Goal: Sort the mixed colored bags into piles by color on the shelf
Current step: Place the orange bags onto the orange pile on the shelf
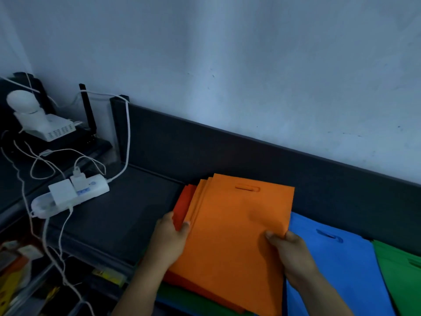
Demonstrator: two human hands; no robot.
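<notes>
A stack of orange bags (237, 226) lies on the dark shelf (127, 215), its top bag showing a cut-out handle at the far end. My left hand (169, 241) grips the stack's left edge, thumb on top, where darker red-orange bags (184, 201) stick out. My right hand (288, 249) pinches the stack's right edge. A blue bag (337, 258) lies to the right, partly under the orange stack. A green bag (401, 270) lies on the blue one at the far right. Green and blue edges (182, 297) show beneath the stack's near end.
A white power strip (70, 195) with plugged-in adapters and white cables lies on the shelf's left part. Behind it stand a black router (91, 124) and a white device (45, 126). A low dark back rail (250, 151) runs along the pale wall. Clutter fills the lower left.
</notes>
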